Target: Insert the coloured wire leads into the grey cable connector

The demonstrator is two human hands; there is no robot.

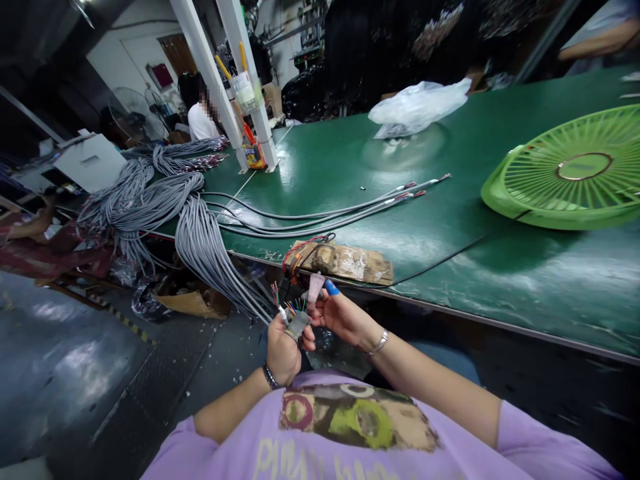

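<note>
My left hand [284, 350] is closed around the stripped end of a grey cable, low in front of the table edge. Thin coloured wires [296, 307] fan out above its fingers, and a second tuft of coloured wires [275, 293] rises beside a white sleeve. A grey wrap [299, 325] covers a digit there. Close on the right, my right hand [343, 319] has its fingers pinched together by the wire tips; whatever is between them is too small to make out. Blue tape [331, 287] is on its thumb and a pale pink wrap [316, 288] on a finger.
Bundled grey cables [205, 233] hang over the edge of the green table [320, 173]. Several loose cables [350, 212] lie across it. A taped wooden block [357, 263], a green fan [575, 170] and a plastic bag [423, 103] rest there. A co-worker [203, 121] is behind.
</note>
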